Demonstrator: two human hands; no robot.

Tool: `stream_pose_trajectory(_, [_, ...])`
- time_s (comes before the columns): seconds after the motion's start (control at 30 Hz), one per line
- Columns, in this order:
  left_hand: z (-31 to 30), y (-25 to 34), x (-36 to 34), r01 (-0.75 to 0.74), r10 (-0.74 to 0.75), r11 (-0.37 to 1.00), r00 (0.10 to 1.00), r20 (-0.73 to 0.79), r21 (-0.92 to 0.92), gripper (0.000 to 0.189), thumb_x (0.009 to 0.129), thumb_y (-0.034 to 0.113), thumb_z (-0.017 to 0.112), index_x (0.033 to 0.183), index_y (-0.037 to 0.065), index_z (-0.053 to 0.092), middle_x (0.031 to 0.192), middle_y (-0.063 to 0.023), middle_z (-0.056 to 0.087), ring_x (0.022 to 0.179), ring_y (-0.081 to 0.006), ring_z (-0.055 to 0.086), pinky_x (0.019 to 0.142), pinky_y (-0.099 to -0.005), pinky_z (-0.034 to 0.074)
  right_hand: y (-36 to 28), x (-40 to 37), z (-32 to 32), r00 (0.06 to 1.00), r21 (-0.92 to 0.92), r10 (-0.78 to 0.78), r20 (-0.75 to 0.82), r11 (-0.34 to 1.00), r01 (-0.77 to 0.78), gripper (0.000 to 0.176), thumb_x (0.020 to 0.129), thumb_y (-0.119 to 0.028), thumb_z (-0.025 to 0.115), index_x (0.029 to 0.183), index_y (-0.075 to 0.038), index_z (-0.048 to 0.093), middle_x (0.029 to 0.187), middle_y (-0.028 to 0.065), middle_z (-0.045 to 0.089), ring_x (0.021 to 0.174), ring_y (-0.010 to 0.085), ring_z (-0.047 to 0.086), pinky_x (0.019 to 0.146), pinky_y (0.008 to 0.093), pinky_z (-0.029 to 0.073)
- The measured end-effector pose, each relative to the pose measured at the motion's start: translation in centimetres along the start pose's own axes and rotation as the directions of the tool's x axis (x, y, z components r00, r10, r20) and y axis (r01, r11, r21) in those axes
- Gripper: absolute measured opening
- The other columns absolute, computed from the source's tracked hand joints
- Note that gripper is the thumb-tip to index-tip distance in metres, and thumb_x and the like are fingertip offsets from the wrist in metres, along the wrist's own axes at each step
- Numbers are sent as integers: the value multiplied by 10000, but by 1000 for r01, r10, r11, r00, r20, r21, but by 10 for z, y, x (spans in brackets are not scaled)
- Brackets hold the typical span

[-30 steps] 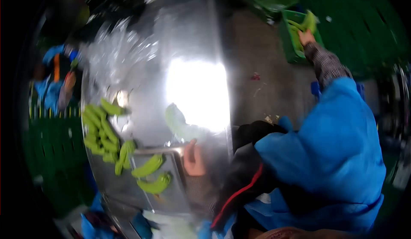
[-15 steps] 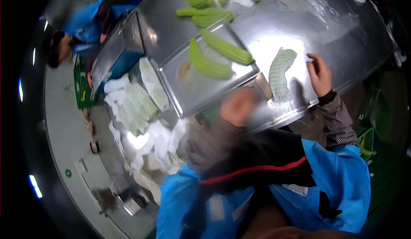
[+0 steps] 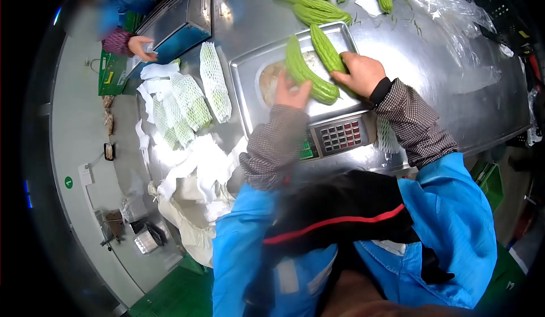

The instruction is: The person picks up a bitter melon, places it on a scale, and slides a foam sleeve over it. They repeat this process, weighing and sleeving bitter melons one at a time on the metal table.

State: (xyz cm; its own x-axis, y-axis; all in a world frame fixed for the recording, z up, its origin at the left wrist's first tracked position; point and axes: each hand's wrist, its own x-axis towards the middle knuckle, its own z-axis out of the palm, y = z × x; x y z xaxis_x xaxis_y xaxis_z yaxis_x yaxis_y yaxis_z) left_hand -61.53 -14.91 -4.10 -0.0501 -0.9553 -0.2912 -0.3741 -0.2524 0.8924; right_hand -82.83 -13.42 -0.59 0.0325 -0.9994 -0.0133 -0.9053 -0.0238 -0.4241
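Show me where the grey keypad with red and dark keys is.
In the head view, the grey keypad sits right of centre, along the near edge of the silver rectangular metal tray, left of the right checked cloth sleeve.

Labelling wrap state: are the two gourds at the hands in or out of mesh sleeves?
Out: left gourd and right gourd show bare green skin, unlike the mesh-covered pile nearby.
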Motion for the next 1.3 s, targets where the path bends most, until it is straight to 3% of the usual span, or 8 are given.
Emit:
stream_pose_trajectory(0.37, [-25, -10, -1, -144, 133, 987, 980, 144, 65, 702, 850, 188, 673, 1437, 55, 312, 1197, -170, 538, 865, -179, 610, 792, -303, 525, -21, -24, 19, 999, 393, 33, 5, 919, -32, 479, 825, -343, 627, 1179, -27, 555, 1032, 208, 628, 894, 365, 628, 773, 426, 501])
stream_pose_trajectory(0.47, [-60, -26, -11, -241, 255, 914, 967, -1, 326, 584, 861, 178, 668, 1377, 54, 421, 1123, -115, 577, 784, -140, 593, 739, -277, 517, -16, -30, 15, 993, 353, 58, -103, 935, -18, 479, 831, -333, 654, 1189, -31, 552, 941, 178, 633, 822, 333, 636, 710, 401, 504])
stream_pose_trajectory(0.67, [-205, -39, -68, 4, -33, 996, 942, -334, -88, 192, 876, 133, 618, 1039, 43, 662, 832, -19, 648, 729, -79, 576, 677, -226, 485, -31, -60, -5, 967, 463, 5, -256, 879, 118, 239, 847, -80, 650, 1079, -25, 630, 752, 69, 583, 613, 145, 549, 578, 275, 456])
stream_pose_trajectory(0.8, [-243, -116, -85, 184, -104, 911, 968, -227, 369, 200, 842, 112, 621, 1027, 77, 688, 821, -57, 666, 711, -133, 616, 712, -271, 513, -64, -77, 1, 954, 531, -74, -290, 817, 225, 147, 850, -29, 634, 994, -3, 644, 781, 86, 609, 676, 156, 589, 620, 266, 464])
stream_pose_trajectory(0.87, [-232, -143, -92, 17, 60, 870, 988, -139, 493, 235, 814, 115, 625, 1041, 92, 684, 871, -108, 654, 773, -221, 640, 774, -328, 521, -78, -81, -3, 959, 517, -101, -264, 825, 229, 105, 860, -20, 616, 956, 12, 645, 775, 98, 606, 679, 166, 590, 627, 264, 463])
stream_pose_trajectory(1.0, [-223, -146, -89, -74, 199, 449, 980, -19, 890, 568, 754, 154, 695, 1279, 68, 495, 1145, -174, 542, 1096, -332, 517, 925, -415, 459, -88, -82, -4, 936, 539, -69, -345, 802, 258, 104, 872, -24, 599, 957, 19, 642, 770, 96, 609, 643, 155, 572, 615, 265, 459])
stream_pose_trajectory(1.13, [-201, -168, -49, -198, 288, 421, 955, 77, 885, 658, 764, 207, 702, 1336, 54, 414, 1188, -181, 519, 1124, -347, 491, 951, -439, 439, -91, -89, 0, 964, 556, -69, -256, 805, 206, 118, 875, -52, 603, 962, 14, 649, 763, 99, 619, 618, 148, 567, 585, 266, 453])
stream_pose_trajectory(1.3, [-194, -129, -42, 48, -82, 639, 997, 5, 768, 397, 836, 195, 664, 1136, -34, 539, 1073, -218, 601, 1005, -328, 596, 898, -411, 466, -106, -97, 0, 965, 530, -83, -250, 822, 208, 119, 874, -76, 616, 958, -5, 661, 793, 122, 659, 654, 179, 621, 611, 277, 483])
